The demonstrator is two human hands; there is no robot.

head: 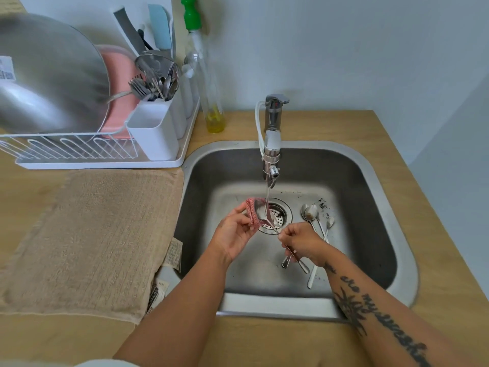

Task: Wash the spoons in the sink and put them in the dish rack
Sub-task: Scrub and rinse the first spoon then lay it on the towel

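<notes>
Over the drain of the steel sink (370,181), my left hand (234,234) grips a pink mesh scrubber (254,211) wrapped around the bowl of a metal spoon (260,207). My right hand (304,242) pinches that spoon's handle, with more handles sticking out below the fingers. A thin stream of water from the tap (272,144) falls onto the spoon bowl. Three more spoons (313,215) lie on the sink floor to the right of the drain, among dark crumbs. The white dish rack (105,154) stands at the back left, and its cutlery holder (153,128) has several utensils in it.
A beige towel (92,239) lies on the wooden counter left of the sink. A steel pan and a pink board stand in the rack. A clear bottle (209,83) with a green cap stands between the rack and the tap. A white wall runs behind.
</notes>
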